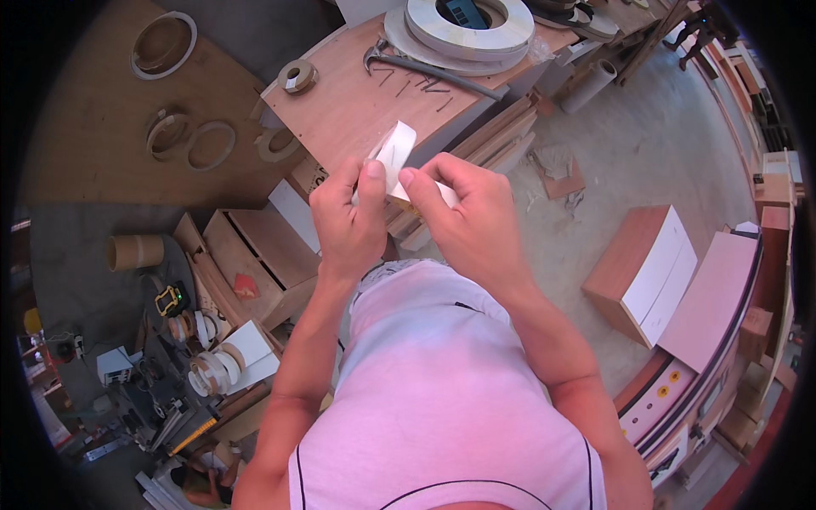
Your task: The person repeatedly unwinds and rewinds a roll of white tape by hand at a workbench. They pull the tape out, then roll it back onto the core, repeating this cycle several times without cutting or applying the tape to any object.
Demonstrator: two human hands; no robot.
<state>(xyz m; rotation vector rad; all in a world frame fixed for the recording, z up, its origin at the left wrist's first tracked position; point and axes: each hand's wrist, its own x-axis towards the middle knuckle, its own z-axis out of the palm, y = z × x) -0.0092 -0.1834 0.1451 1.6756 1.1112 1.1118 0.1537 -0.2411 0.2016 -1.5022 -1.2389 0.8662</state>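
My left hand (352, 210) grips a roll of white edge-banding tape (400, 145) by its side, in front of my chest. The thumb and bent fingers of my right hand (468, 213) pinch the strip of the same tape, close to my left thumb. Beyond both hands stands a wooden workbench (338, 70). A claw hammer (433, 70) lies on it, with several loose nails (403, 88) beside the handle. Large white coils of banding (468, 38) are stacked at its far side, and a small tape roll (298, 77) rests near its left corner.
Wooden boards (503, 140) lean below the bench. A cabinet box (644, 274) stands on the floor at right. More tape rolls (213, 370), tools and an open wooden box (255, 255) are at left. One person stands far off at upper right; another is at lower left.
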